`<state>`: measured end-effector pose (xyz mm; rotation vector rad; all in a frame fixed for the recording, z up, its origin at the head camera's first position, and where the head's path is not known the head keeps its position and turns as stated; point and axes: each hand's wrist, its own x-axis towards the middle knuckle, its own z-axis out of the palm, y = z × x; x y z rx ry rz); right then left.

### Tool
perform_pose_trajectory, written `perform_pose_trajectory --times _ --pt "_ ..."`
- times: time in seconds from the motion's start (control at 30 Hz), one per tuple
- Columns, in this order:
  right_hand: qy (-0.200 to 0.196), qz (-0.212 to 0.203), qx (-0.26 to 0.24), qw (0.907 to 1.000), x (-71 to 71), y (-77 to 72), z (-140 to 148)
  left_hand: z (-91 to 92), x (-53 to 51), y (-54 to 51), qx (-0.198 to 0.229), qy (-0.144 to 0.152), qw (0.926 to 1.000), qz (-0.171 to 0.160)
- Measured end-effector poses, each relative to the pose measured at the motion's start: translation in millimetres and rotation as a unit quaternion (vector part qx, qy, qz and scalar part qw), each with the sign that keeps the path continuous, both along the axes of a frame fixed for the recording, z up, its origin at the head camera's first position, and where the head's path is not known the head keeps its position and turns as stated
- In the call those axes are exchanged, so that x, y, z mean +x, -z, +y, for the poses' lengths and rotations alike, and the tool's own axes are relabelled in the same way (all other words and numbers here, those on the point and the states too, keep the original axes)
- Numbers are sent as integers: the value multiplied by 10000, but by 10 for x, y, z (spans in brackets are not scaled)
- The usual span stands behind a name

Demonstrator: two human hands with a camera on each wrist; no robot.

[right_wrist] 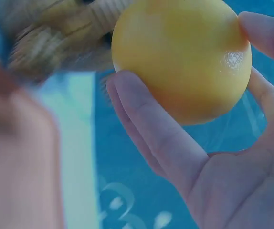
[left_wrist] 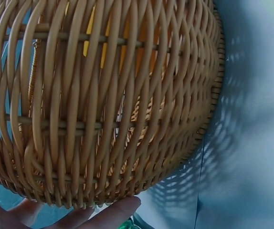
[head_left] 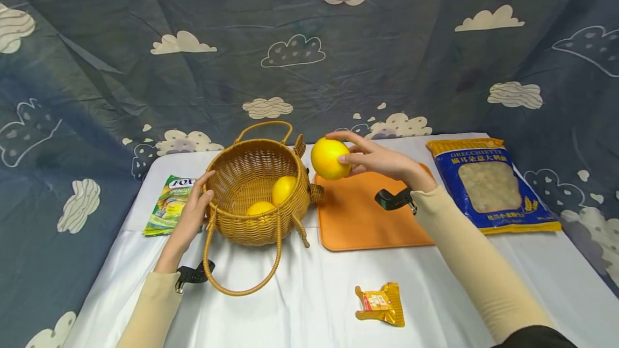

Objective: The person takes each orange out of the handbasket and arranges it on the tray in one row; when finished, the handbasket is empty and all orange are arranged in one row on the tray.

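Observation:
A round yellow fruit [head_left: 330, 158] is held between the thumb and fingers of my right hand [head_left: 382, 161], up beside the right side of the wicker basket [head_left: 256, 230]. In the right wrist view the smooth fruit [right_wrist: 184, 62] sits at the fingertips, away from the palm. My left hand [head_left: 191, 216] holds the basket's left rim, and its fingers show along the outer weave [left_wrist: 103, 119] in the left wrist view. Inside the basket lie two more yellow fruits, one at the right wall [head_left: 283, 189], the other [head_left: 260, 208] near the front.
An orange mat [head_left: 372, 219] lies under the right hand. Right of it is a blue pasta bag [head_left: 493, 187]. A green packet [head_left: 169, 208] lies left of the basket, and a small gold-wrapped snack [head_left: 382, 305] in front. One basket handle [head_left: 242, 292] hangs forward.

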<state>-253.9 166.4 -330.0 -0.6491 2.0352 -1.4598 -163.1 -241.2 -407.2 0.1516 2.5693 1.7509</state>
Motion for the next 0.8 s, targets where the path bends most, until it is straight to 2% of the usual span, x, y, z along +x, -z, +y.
perform_pose_trajectory --times 0.17,0.37,0.53,0.7,0.8 --pt "394 -98 423 9983 144 353 225 -5 6 5 -38 -3 10000 61" --pt "468 -131 643 9967 251 704 239 8 3 12 6 14 10000 72" --pt "545 151 817 9951 304 810 156 14 -6 23 -4 -31 10000 92" --pt "590 680 1067 9902 335 827 81 9 -8 31 -64 -55 9998 159" --pt "550 761 1189 9885 333 813 67 6 -5 36 -41 -51 9999 153"
